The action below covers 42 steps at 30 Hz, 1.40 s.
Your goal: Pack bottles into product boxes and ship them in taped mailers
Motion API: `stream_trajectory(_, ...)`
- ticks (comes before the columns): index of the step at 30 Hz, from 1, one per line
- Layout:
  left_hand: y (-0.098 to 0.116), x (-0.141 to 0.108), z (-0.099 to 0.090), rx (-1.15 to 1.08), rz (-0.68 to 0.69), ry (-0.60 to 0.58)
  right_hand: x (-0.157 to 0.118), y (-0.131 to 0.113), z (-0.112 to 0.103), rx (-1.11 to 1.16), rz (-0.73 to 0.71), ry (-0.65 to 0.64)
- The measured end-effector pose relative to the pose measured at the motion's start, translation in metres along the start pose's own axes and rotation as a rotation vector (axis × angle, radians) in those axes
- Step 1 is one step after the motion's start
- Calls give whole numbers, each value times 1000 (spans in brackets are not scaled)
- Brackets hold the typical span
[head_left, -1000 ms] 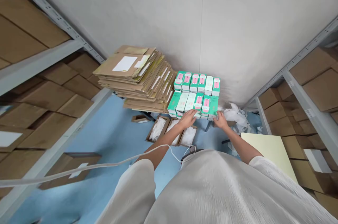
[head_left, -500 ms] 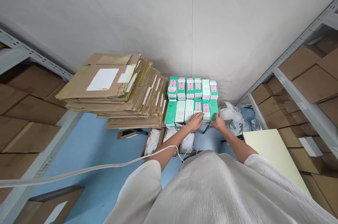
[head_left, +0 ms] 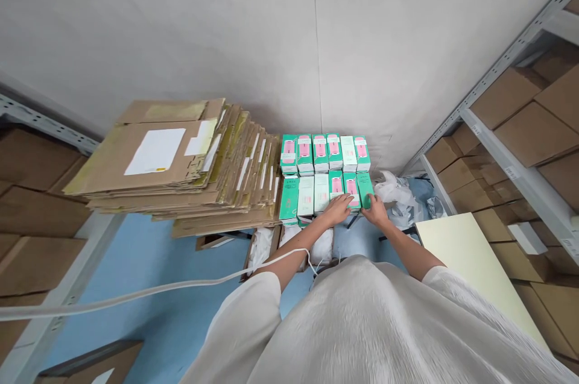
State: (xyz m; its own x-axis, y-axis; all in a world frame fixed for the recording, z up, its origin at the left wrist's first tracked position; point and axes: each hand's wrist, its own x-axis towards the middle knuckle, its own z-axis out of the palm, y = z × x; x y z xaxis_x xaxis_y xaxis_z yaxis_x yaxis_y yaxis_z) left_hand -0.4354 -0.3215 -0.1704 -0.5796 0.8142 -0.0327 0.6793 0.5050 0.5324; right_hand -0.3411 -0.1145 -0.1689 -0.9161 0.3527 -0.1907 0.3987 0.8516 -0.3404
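The left hand (head_left: 337, 211) has slid toward three o'clock along the front-row boxes (head_left: 321, 192), narrowing its gap to the right hand (head_left: 375, 211) (the cardboard stack (head_left: 181, 170) now appears nearer nine o'clock than ten).

Small boxes (head_left: 321, 188) show green, white and pink; flattened cardboard (head_left: 180, 170) is brown, floor (head_left: 172, 254) blue.

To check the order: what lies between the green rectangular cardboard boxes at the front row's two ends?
In the head view, from left: two white cardboard boxes, then two green ones with pink pictures.
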Motion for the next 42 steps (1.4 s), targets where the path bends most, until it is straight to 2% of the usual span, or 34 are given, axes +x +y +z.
stream_trajectory(8,0,9,5,-18,21,-14,2,-4,4,39,103,-26)
stream_trajectory(12,2,13,6,-13,10,-31,6,-3,6,74,120,24)
stream_trajectory(17,6,18,6,-17,15,-31,0,1,-5,114,116,98)
stream_trajectory(26,24,43,7,-116,159,-37,-21,15,-29,201,109,238)
stream_trajectory(30,45,62,16,-169,260,-44,-37,36,-36,217,129,314)
stream_trajectory(33,70,76,28,-206,324,-57,-53,59,-40,262,141,385)
stream_trajectory(37,111,92,50,-222,395,-118,-84,94,-46,294,189,473)
stream_trajectory(42,172,105,85,-188,492,-228,-134,147,-55,312,292,535)
